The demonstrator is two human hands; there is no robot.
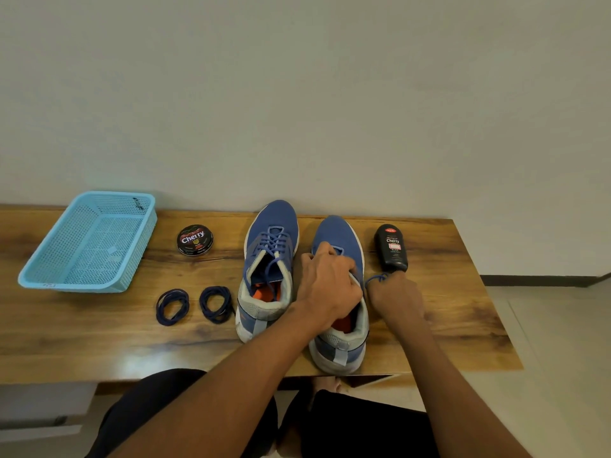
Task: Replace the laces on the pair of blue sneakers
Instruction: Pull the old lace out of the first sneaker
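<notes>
Two blue sneakers stand side by side on the wooden table [99,338], toes toward the wall. The left sneaker [269,269] still carries its blue lace, loose at the top. My left hand [325,284] lies over the tongue of the right sneaker [339,342], fingers curled onto its upper. Beside that shoe my right hand [395,297] pinches the blue lace [377,279] pulled out sideways. Two coiled dark navy laces, one [172,306] left of the other [216,304], lie left of the sneakers.
A light blue plastic basket [36,276] sits at the table's left. A round Cherry polish tin [195,240] lies behind the coils. A black Cherry polish bottle [391,247] lies right of the sneakers, just beyond my right hand. The wall runs behind the table.
</notes>
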